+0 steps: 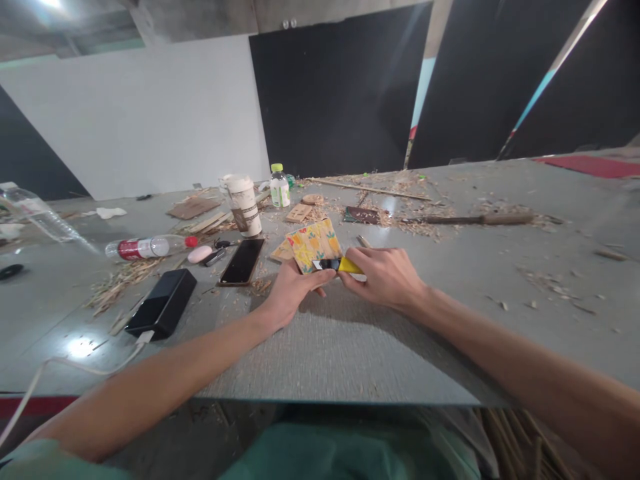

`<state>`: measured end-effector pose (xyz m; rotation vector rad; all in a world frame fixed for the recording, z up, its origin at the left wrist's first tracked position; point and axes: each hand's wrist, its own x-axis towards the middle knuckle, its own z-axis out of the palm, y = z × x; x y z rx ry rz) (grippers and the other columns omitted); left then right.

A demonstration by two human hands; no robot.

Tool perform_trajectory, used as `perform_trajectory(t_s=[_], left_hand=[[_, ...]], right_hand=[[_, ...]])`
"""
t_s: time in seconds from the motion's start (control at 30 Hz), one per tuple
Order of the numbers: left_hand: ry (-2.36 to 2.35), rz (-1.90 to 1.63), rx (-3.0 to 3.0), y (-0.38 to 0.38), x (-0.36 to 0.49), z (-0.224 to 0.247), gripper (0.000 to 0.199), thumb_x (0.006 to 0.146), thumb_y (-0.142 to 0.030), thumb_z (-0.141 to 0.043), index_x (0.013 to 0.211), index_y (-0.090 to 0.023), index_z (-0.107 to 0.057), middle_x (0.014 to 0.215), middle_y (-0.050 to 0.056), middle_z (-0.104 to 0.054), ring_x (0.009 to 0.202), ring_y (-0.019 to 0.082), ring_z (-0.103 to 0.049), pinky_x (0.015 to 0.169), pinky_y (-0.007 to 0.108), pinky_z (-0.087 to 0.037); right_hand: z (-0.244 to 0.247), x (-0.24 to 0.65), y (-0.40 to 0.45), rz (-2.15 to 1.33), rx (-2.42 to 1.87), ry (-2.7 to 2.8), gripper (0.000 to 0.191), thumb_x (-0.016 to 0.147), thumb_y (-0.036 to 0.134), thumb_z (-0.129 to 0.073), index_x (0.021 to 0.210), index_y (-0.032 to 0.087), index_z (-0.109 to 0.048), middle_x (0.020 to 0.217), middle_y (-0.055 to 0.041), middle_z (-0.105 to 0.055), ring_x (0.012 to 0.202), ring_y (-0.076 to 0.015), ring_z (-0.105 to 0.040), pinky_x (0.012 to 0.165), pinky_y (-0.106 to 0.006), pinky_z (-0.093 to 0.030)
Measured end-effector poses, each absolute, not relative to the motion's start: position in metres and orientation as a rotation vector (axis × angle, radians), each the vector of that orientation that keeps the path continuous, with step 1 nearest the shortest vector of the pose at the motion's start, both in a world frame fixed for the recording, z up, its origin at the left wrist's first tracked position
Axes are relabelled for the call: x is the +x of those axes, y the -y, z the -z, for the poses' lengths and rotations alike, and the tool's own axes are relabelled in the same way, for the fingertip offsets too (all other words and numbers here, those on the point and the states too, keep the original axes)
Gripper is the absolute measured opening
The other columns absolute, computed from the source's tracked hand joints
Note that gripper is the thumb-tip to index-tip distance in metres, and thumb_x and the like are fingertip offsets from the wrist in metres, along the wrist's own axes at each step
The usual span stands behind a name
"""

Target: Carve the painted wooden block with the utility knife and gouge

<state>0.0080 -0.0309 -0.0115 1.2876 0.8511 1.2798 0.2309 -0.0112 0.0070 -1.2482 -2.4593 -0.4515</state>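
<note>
Close to the table's front, my left hand grips the lower edge of a small wooden board painted with yellow and orange fruit shapes and green leaves. The board is tilted up, its painted face toward me. My right hand is closed around a yellow-handled utility knife. Its dark and silvery blade points left and lies across the board's lower right part, close to my left thumb. Whether the edge touches the wood is unclear. Behind the board, a plain wooden piece is partly hidden.
Left of my hands lie a phone, a black power bank with a white cable, and a red-capped bottle. A paper cup and a green-capped bottle stand behind. Wood shavings and a long-handled tool lie beyond.
</note>
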Motion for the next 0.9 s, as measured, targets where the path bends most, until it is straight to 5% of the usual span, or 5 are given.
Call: perform_trajectory(t_s=[0.9], left_hand=[[-0.893, -1.301, 1.334, 0.0275, 0.008, 0.0095, 0.04, 0.074, -0.031, -0.092, 0.11, -0.017, -0.082, 0.111, 0.011, -0.082, 0.087, 0.021, -0.073, 0.058, 0.025, -0.059]], right_hand=[[-0.0154, 0.2323, 0.0124, 0.506, -1.254, 2.512, 0.036, 0.106, 0.052, -0.068, 0.117, 0.018, -0.07, 0.102, -0.0033, -0.072, 0.083, -0.0162, -0.069, 0.075, -0.035, -0.061]])
